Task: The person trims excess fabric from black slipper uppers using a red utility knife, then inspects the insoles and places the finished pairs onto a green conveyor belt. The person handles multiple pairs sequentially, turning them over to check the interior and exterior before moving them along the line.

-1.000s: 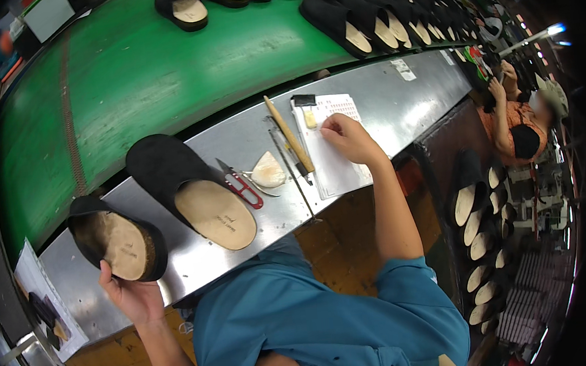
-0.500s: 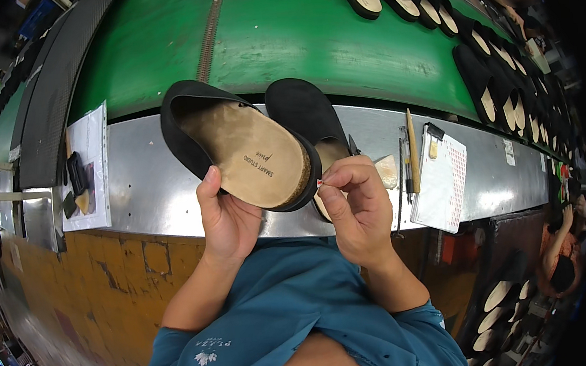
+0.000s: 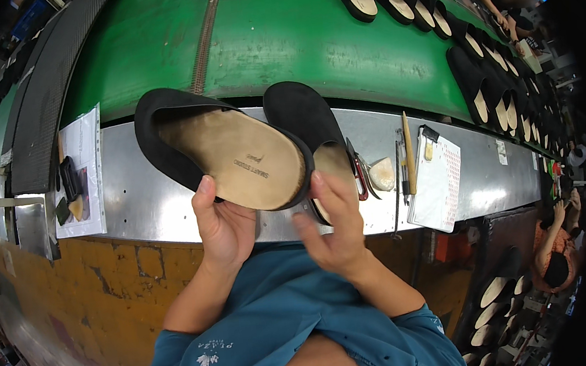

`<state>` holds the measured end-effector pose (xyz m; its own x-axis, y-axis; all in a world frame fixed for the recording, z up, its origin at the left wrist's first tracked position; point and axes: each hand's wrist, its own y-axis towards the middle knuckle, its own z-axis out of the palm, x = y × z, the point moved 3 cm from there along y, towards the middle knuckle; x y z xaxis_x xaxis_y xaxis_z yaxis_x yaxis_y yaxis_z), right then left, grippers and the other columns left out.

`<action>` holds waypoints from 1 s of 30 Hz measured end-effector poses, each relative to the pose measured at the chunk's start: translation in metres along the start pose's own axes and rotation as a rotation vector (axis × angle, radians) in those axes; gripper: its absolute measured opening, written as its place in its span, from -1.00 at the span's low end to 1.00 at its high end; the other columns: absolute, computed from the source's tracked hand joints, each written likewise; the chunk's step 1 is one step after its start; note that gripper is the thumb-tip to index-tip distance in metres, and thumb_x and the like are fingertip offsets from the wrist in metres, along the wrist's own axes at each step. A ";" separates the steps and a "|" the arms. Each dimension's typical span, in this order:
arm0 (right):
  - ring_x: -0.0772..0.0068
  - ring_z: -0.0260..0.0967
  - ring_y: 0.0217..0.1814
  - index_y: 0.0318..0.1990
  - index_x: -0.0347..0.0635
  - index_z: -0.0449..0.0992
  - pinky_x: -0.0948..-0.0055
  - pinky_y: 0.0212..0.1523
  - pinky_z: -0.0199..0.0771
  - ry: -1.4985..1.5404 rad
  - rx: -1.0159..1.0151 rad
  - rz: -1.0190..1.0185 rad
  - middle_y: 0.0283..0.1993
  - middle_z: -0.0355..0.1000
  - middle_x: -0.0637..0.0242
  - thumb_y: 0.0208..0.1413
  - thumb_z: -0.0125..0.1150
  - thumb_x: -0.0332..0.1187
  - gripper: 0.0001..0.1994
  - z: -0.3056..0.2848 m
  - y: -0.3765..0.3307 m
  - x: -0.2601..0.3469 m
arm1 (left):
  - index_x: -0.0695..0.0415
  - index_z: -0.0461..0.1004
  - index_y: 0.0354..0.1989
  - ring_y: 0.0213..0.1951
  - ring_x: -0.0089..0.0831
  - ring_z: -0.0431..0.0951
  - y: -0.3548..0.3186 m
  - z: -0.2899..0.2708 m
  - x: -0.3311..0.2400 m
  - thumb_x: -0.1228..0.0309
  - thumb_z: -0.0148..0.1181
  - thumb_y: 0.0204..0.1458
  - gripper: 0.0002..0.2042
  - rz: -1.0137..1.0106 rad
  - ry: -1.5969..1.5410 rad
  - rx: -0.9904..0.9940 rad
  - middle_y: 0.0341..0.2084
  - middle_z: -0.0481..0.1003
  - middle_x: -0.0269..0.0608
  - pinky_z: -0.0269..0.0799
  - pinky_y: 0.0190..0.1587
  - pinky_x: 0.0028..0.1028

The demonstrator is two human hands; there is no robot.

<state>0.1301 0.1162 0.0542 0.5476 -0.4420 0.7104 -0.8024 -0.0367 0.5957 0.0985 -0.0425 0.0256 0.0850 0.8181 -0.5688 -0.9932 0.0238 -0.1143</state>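
Note:
My left hand (image 3: pixel 225 226) grips a black closed-toe slipper (image 3: pixel 257 159) with a tan insole, its thumb on the insole's edge and its fingers underneath. The slipper is tilted, toe up to the left and heel toward my right hand (image 3: pixel 336 225). That hand has its fingers apart, a fingertip at the heel's rim, and is partly blurred. A second black slipper (image 3: pixel 300 112) lies behind on the metal ledge, its heel end partly hidden by my right hand. Beside it are a red-handled tool (image 3: pixel 360 180) and a whitish lump (image 3: pixel 381 174).
A metal ledge (image 3: pixel 146 197) borders the green conveyor belt (image 3: pixel 278 29). Rows of black slippers (image 3: pixel 481 87) stand at the right. A wooden-handled tool (image 3: pixel 409 154) and printed sheets (image 3: pixel 442 190) lie right; a brush-like tool (image 3: pixel 70 180) lies left. Another person (image 3: pixel 554 256) works at far right.
The held slipper has shifted left and turned flatter. My right hand has opened from a pinch on a small reddish bit at the heel, which I no longer see.

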 end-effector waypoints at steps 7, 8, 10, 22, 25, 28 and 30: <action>0.40 0.50 -0.13 0.22 -0.34 0.36 0.44 -0.09 0.48 0.292 0.161 0.470 -0.13 0.55 0.10 0.16 0.19 -0.45 -0.54 -0.022 0.022 -0.024 | 0.17 0.19 0.26 0.23 -0.29 0.35 0.009 -0.024 -0.011 0.15 -0.04 0.24 -0.50 0.028 -0.085 -0.064 0.22 0.32 -0.12 0.30 0.27 -0.23; 0.44 0.50 -0.11 0.18 -0.36 0.40 0.45 -0.07 0.47 0.252 0.066 0.473 -0.12 0.55 0.11 0.22 0.12 -0.45 -0.62 -0.024 0.024 -0.031 | 0.17 0.19 0.26 0.23 -0.29 0.35 0.010 -0.025 -0.011 0.15 -0.04 0.24 -0.50 0.021 -0.097 -0.062 0.21 0.32 -0.12 0.30 0.27 -0.23; 0.43 0.50 -0.12 0.16 -0.36 0.41 0.45 -0.06 0.46 0.229 0.054 0.489 -0.14 0.54 0.10 0.23 0.11 -0.45 -0.64 -0.023 0.020 -0.033 | 0.17 0.19 0.27 0.23 -0.29 0.35 0.010 -0.027 -0.011 0.16 -0.04 0.24 -0.50 0.011 -0.098 -0.074 0.21 0.33 -0.12 0.31 0.27 -0.22; 0.54 0.43 -0.13 0.26 -0.27 0.26 0.50 -0.15 0.54 0.771 0.223 0.733 -0.13 0.44 0.26 0.30 0.03 -0.40 -0.60 0.018 0.027 -0.034 | 0.22 0.22 0.25 0.19 -0.27 0.39 0.011 -0.039 -0.004 0.08 -0.08 0.20 -0.45 -0.129 -0.067 -0.109 0.18 0.36 -0.11 0.31 0.24 -0.22; 0.44 0.49 -0.14 0.19 -0.31 0.34 0.51 -0.15 0.51 0.495 0.078 0.653 -0.15 0.50 0.15 0.31 0.04 -0.34 -0.64 0.004 0.022 -0.046 | 0.29 0.25 0.23 0.20 -0.23 0.38 0.010 -0.050 -0.007 0.14 -0.05 0.15 -0.44 -0.215 0.058 -0.083 0.19 0.35 -0.05 0.20 0.30 -0.21; 0.30 0.52 -0.21 -0.02 -0.31 0.50 0.45 -0.23 0.50 -0.083 0.177 0.476 -0.19 0.50 0.12 0.23 0.15 -0.28 -0.70 -0.007 0.013 -0.058 | 0.31 0.30 0.17 0.10 -0.25 0.47 0.012 -0.069 -0.009 0.32 0.01 0.04 -0.50 -0.328 0.414 -0.150 0.06 0.46 -0.06 0.35 0.19 -0.25; 0.10 0.46 -0.33 -0.08 -0.26 0.54 0.27 -0.34 0.48 -0.348 0.241 0.391 -0.36 0.45 0.14 0.14 0.22 -0.21 -0.69 -0.003 0.011 -0.054 | 0.30 0.22 0.20 -0.01 -0.29 0.54 0.010 -0.070 -0.004 0.46 0.02 -0.01 -0.47 -0.424 0.565 -0.158 -0.01 0.46 -0.07 0.52 -0.02 -0.33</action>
<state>0.0921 0.1419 0.0238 0.1216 -0.7310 0.6714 -0.9833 0.0036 0.1819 0.0943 -0.0858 -0.0306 0.5310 0.3343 -0.7786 -0.8458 0.1545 -0.5106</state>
